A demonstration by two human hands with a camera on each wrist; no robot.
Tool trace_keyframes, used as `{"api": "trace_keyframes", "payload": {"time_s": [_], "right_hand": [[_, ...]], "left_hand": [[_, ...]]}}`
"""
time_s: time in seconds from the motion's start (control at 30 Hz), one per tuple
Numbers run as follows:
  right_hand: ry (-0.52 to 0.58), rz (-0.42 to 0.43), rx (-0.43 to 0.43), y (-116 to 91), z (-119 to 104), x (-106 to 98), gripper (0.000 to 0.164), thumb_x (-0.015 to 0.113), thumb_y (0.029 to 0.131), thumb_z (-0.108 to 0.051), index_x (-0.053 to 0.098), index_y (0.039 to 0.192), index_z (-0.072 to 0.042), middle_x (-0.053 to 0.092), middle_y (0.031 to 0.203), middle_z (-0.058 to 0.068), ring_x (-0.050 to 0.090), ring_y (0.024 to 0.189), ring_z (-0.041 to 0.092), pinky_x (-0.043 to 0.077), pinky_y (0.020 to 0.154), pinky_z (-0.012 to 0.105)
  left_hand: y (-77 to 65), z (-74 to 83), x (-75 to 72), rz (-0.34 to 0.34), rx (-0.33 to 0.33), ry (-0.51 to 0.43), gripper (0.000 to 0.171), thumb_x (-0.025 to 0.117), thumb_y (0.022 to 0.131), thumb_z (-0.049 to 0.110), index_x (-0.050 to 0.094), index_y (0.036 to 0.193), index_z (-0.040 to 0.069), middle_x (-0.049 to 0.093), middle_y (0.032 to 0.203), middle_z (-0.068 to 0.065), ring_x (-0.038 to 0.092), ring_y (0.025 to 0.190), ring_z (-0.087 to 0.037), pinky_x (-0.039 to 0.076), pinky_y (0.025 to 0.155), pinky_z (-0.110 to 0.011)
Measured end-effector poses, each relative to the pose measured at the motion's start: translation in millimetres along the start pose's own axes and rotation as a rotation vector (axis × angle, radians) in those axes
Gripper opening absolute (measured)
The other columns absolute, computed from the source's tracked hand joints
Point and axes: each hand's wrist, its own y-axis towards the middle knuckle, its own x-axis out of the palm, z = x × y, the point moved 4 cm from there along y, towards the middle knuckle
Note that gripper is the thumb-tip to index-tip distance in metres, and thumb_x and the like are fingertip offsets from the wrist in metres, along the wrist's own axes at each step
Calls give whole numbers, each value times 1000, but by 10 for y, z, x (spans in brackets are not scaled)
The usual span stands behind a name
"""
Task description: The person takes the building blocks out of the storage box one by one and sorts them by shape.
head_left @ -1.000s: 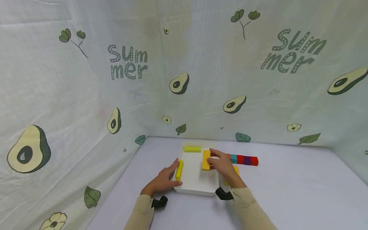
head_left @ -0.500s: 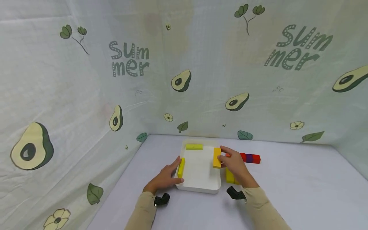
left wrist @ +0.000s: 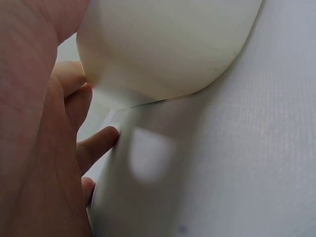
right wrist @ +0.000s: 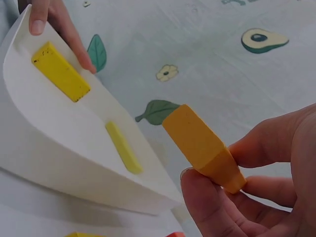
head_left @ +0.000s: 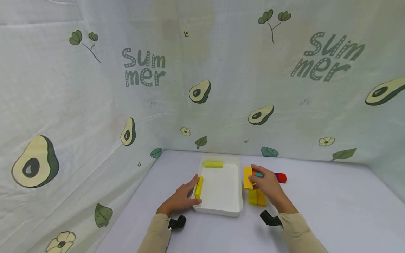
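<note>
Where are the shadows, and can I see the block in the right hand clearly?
Left wrist view: a grey shadow on the table beside the tray, with a pale patch inside it; head view: a faint shadow beside the right sleeve; right wrist view: rather dim, but the orange block looks fairly sharp.

a pale, creased cloth point(head_left: 227, 63) hangs behind and to the left of the whitish desk point(head_left: 332, 211). it is printed with avocados point(head_left: 260, 115), leaves point(head_left: 102, 215), flowers point(head_left: 61, 243) and grey-green "summer" lettering point(head_left: 146, 76).
</note>
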Motion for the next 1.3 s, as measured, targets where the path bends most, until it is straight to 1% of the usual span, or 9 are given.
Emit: {"api": "trace_keyframes", "payload": {"time_s": [0.07,0.17,0.3,0.37,0.47,0.67,1.0,1.17,1.3], "right_hand": [[-19,3,-3,-9,23,-38,61,65,97,-20,43,152,-8,49,142,22,64,96,27,59,84,36],[-47,11,10,-29,66,-119,61,65,97,-22,42,152,-7,46,145,24,65,94,27,59,84,35],[-69,11,15,-54,114,-231,60,62,99,-22,40,153,-6,44,147,24,64,96,28,58,85,34],[-78,11,6,-62,129,-278,60,61,100,-22,39,153,-5,44,147,24,62,99,29,58,85,33],[-88,14,2,-73,158,-331,60,60,101,-22,38,154,-4,44,146,25,60,104,31,58,84,31],[-84,36,42,-86,258,-420,62,60,101,-22,35,155,-4,43,145,25,56,110,35,58,85,32],[-94,65,75,-100,338,-529,62,58,101,-22,34,155,-3,39,148,27,53,115,38,58,86,34],[-113,54,66,-111,340,-580,62,57,101,-21,33,155,-3,37,151,27,52,116,38,58,86,34],[-151,36,55,-129,359,-630,63,57,101,-23,34,155,-3,35,152,28,53,114,37,58,85,34]], "left_hand": [[-2,6,0,5,11,1,93,70,87,51,20,162,26,14,166,8,22,150,-32,19,115,-65],[0,13,1,2,18,4,92,69,88,49,20,162,25,13,166,9,22,149,-31,21,116,-63],[-6,13,-2,-6,0,14,92,69,88,49,19,162,27,11,166,12,20,151,-29,18,117,-61],[-3,19,-10,-4,-2,15,91,69,88,49,20,162,27,11,166,11,18,151,-28,15,118,-61],[-1,20,-16,-3,-3,14,91,68,88,50,20,162,26,12,166,10,18,151,-29,15,117,-63],[-4,24,-14,-8,3,5,91,68,88,50,21,162,24,12,166,9,19,151,-29,16,117,-63],[11,41,-34,-12,9,36,90,67,89,48,21,162,22,12,167,7,18,152,-26,11,119,-60],[13,57,-34,-11,4,36,90,67,89,47,21,162,21,13,167,5,17,152,-27,10,119,-60],[14,58,-33,-12,-3,24,92,68,89,48,19,162,22,12,167,6,17,152,-27,10,119,-61]]}}
